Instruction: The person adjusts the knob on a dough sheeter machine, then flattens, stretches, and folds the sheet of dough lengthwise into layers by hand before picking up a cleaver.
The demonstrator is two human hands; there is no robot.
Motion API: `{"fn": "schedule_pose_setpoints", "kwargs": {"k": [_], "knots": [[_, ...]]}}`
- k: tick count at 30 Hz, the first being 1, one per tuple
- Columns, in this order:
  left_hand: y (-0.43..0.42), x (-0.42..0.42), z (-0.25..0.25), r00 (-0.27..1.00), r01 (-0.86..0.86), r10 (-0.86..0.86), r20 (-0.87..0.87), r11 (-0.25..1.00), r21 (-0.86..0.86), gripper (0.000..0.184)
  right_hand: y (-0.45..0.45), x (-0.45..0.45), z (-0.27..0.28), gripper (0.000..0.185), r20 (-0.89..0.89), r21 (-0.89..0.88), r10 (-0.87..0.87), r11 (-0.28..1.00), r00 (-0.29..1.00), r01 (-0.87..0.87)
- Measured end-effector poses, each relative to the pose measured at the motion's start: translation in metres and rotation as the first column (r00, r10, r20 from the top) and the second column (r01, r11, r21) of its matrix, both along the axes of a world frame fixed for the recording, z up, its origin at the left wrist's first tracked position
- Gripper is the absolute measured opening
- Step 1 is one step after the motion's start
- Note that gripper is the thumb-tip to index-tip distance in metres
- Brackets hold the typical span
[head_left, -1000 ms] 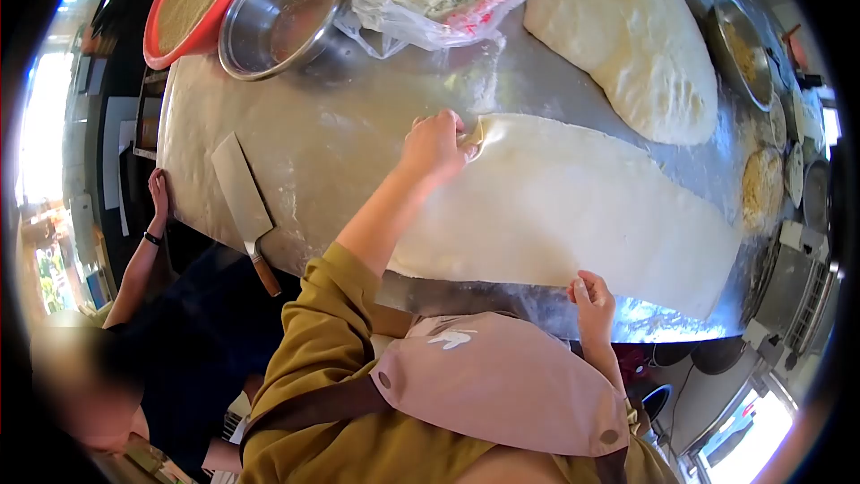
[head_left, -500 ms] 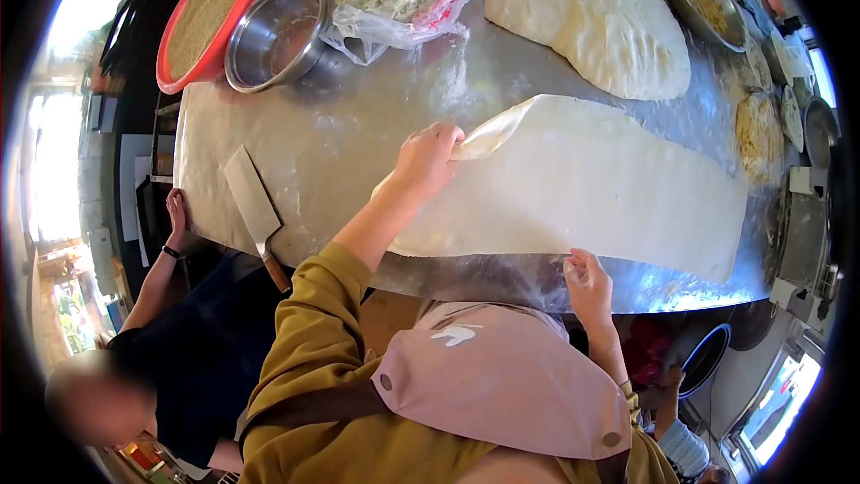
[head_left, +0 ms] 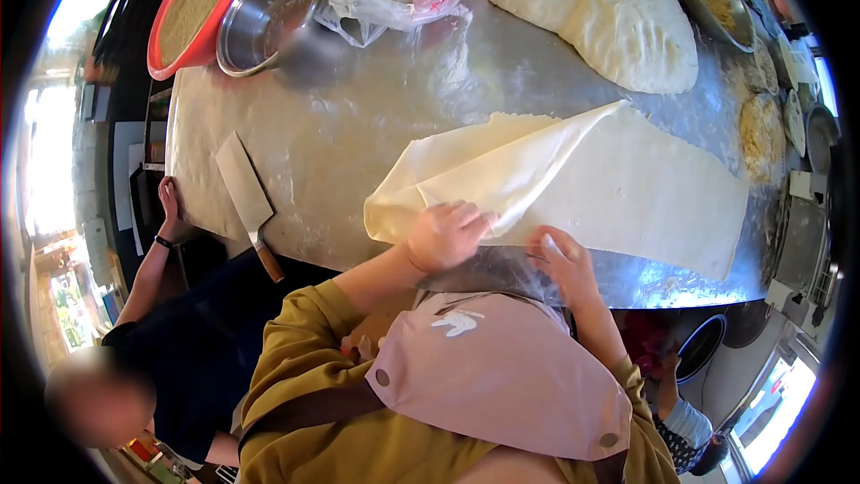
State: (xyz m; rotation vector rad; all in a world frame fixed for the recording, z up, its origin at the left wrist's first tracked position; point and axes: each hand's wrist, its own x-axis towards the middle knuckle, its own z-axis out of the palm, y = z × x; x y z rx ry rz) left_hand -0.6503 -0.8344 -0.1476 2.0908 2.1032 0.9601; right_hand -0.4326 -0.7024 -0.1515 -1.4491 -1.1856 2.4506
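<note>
Across the frame's middle runs a metal table point(head_left: 313, 116), wide enough, we judge, for the dough to lie flat. At lower left, a co-worker point(head_left: 202, 332) rests one hand point(head_left: 168, 202) on its edge. Our sheet point(head_left: 667, 184) stretches from the centre to the right of the frame; its left part is folded over in a loose, raised flap towards us. Beyond it, upper right, the lump point(head_left: 618, 22) lies apart, perhaps to leave us the near side. At upper left the red bowl point(head_left: 167, 22) and steel bowl point(head_left: 231, 31) sit side by side, with the bag point(head_left: 417, 13) to their right, probably set far back to spare the working area. Left of centre lies the knife point(head_left: 242, 181), handle towards us, likely for reach. Our left hand point(head_left: 443, 237) is curled over the flap's near edge, grasping it. Our right hand point(head_left: 564, 262) is beside it at the front edge, fingers bent; whether they pinch the sheet, we cannot tell.
</note>
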Motion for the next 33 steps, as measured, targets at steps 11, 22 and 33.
{"fn": "schedule_pose_setpoints", "kwargs": {"k": [11, 22, 33], "knots": [[-0.026, -0.01, 0.019, 0.95, 0.062, -0.025, 0.313, 0.992, -0.11, 0.029, -0.007, -0.072, 0.026, 0.029, -0.032, -0.215, -0.101, 0.972, 0.994, 0.092], [0.042, -0.191, 0.007, 0.729, -0.568, 0.681, 0.064, 0.655, -0.499, 0.042, 0.067, -0.18, 0.032, 0.042, -0.295, 0.434, 0.014, 0.893, 0.956, 0.12], [-0.016, -0.073, 0.0, 0.374, -0.572, 0.925, 0.059, 0.281, -0.771, 0.058, 0.0, -0.012, -0.02, 0.016, 0.22, 0.77, 0.109, 0.591, 0.969, -0.241]]}}
